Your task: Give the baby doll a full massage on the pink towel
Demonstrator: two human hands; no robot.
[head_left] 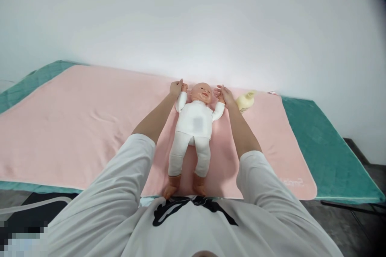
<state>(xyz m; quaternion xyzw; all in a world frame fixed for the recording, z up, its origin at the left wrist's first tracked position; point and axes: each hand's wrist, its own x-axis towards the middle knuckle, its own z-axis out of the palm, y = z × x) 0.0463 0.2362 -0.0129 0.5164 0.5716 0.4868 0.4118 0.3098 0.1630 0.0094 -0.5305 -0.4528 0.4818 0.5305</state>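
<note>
A baby doll (193, 118) in a white long-sleeved top and white trousers lies on its back on a pink mat (129, 104). Its head points to the wall and its bare feet towards me. Both doll arms are bent up beside the head. My left hand (176, 87) is closed round the doll's hand (184, 87) at the left of the picture. At the other side, my right hand (226, 94) touches the doll's other hand (221, 97), its fingers stretched out and apart. My right thumb is hard to make out.
A pale yellow pump bottle (245, 100) lies tilted just right of my right hand. Beneath the pink mat is a green quilted cover (322, 148) on the table. A white wall (193, 24) rises behind its far edge. A pale tube or bar (36, 204) shows at lower left.
</note>
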